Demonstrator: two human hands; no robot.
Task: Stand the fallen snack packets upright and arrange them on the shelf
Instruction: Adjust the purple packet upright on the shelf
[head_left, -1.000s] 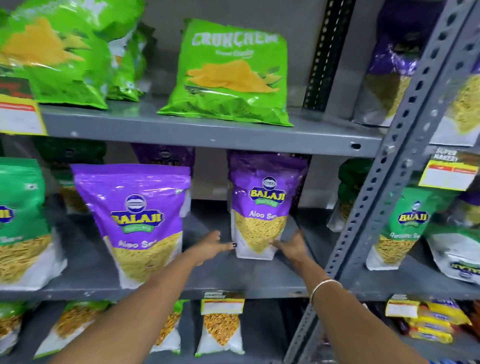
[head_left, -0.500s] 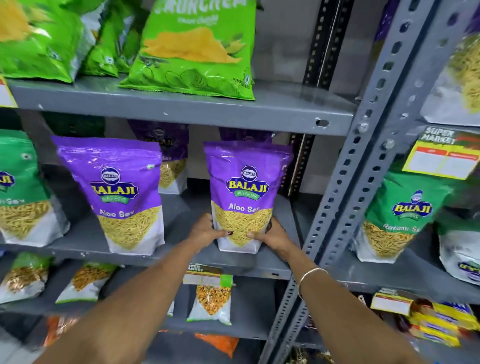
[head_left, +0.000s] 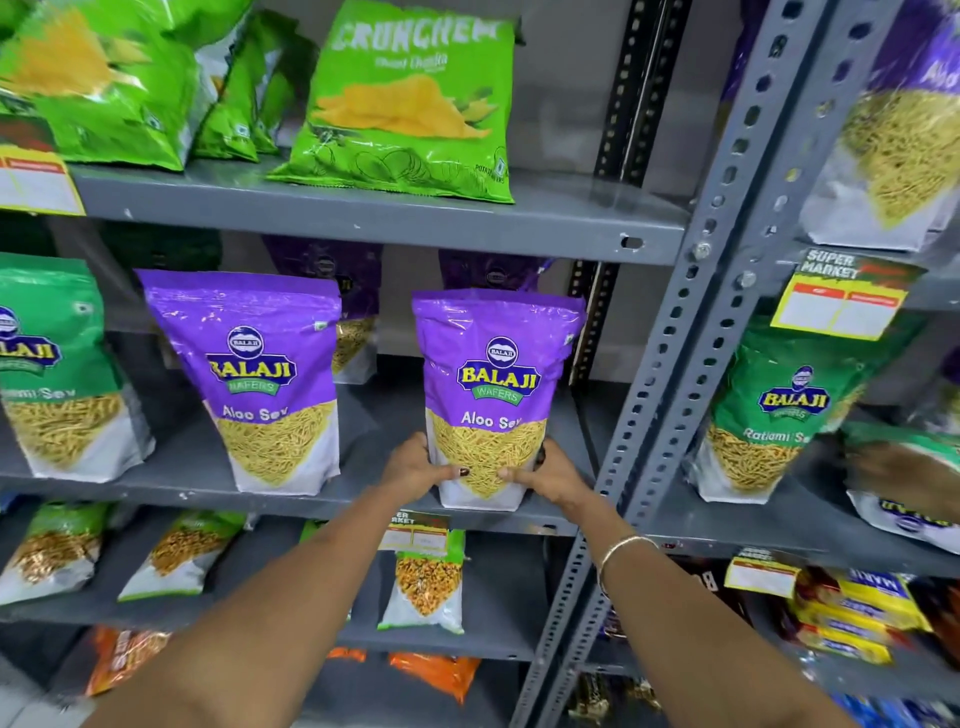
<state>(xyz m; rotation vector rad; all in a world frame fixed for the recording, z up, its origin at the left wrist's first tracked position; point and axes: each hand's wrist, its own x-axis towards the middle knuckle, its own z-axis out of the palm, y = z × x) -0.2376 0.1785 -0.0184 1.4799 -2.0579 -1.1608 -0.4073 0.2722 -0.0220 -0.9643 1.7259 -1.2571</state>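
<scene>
A purple Aloo Sev packet (head_left: 493, 364) stands upright at the front of the grey middle shelf (head_left: 208, 493). My left hand (head_left: 410, 467) grips its lower left side and my right hand (head_left: 550, 473) grips its lower right side. A second purple Aloo Sev packet (head_left: 260, 374) stands upright to the left, untouched. Two more purple packets (head_left: 332, 270) stand in shadow behind them, near the back of the shelf.
A green Ratlami Sev packet (head_left: 52, 364) stands at far left. Green chips bags (head_left: 410, 104) lean on the upper shelf. A perforated grey upright post (head_left: 691, 322) rises just right of my right hand. Beyond it are more green packets (head_left: 774, 415). Small packets (head_left: 426, 582) fill the lower shelf.
Both hands closed onto the sides of the right purple packet and brought it forward to the shelf's front edge, where it now stands upright.
</scene>
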